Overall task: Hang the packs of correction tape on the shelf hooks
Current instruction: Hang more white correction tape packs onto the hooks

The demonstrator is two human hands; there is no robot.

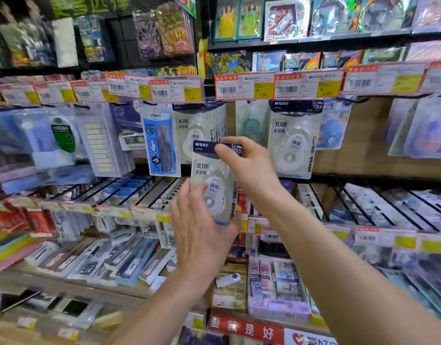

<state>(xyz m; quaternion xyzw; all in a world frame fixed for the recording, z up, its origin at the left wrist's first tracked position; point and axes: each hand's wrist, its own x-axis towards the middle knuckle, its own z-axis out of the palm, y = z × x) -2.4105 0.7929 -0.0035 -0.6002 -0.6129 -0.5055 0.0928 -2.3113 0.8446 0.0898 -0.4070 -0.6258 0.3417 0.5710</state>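
A clear pack of correction tape (209, 175) with a dark blue header card is held upright in front of the shelf. My left hand (202, 230) grips its lower part from the left and below. My right hand (246, 165) pinches its blue top edge. Behind it, several identical packs (202, 120) hang on a hook under the price tags. Another row of the same packs (293, 140) hangs on the hook to the right.
A price-tag rail (244, 87) runs above the hooks. A blue rabbit-print pack (160, 145) hangs just left of the tape packs. Below, black wire dividers (144, 192) hold pens and erasers. Boxes of toys fill the top shelf (314, 21).
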